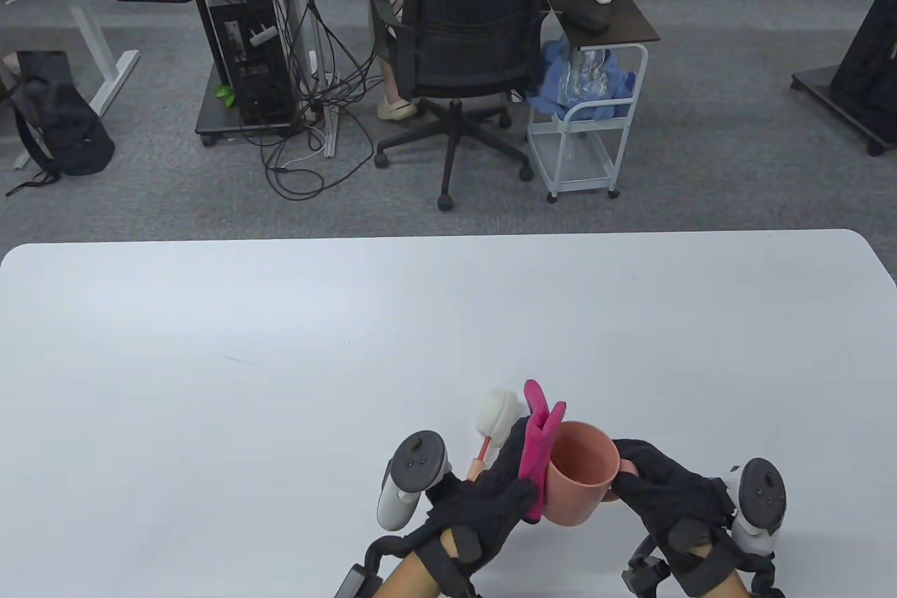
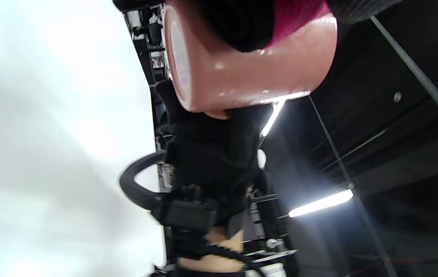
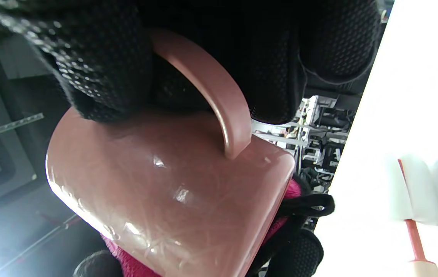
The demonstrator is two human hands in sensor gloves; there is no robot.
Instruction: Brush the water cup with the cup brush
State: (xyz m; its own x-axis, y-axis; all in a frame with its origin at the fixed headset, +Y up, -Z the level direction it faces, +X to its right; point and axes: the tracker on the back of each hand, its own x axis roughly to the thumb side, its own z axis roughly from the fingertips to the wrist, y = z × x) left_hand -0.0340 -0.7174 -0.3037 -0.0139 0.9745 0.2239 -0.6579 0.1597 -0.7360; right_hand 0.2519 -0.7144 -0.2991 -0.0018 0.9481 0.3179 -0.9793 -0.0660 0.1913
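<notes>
A pink water cup (image 1: 580,480) is held up off the white table (image 1: 280,359), tilted, mouth upward. My right hand (image 1: 626,477) grips its handle; in the right wrist view its black fingers (image 3: 99,61) wrap the handle of the cup (image 3: 173,192). My left hand (image 1: 536,468), with magenta fingers, holds the cup's left side; in the left wrist view its fingers (image 2: 242,23) press on the cup's wall (image 2: 249,77). The cup brush (image 1: 499,414), with a white sponge head and pink stem, lies on the table just behind my left hand. It also shows in the right wrist view (image 3: 421,192).
Beyond the table's far edge stand a black office chair (image 1: 462,51) with someone seated, a white cart (image 1: 596,107) and a computer tower (image 1: 245,58) with cables. Nothing else lies on the tabletop.
</notes>
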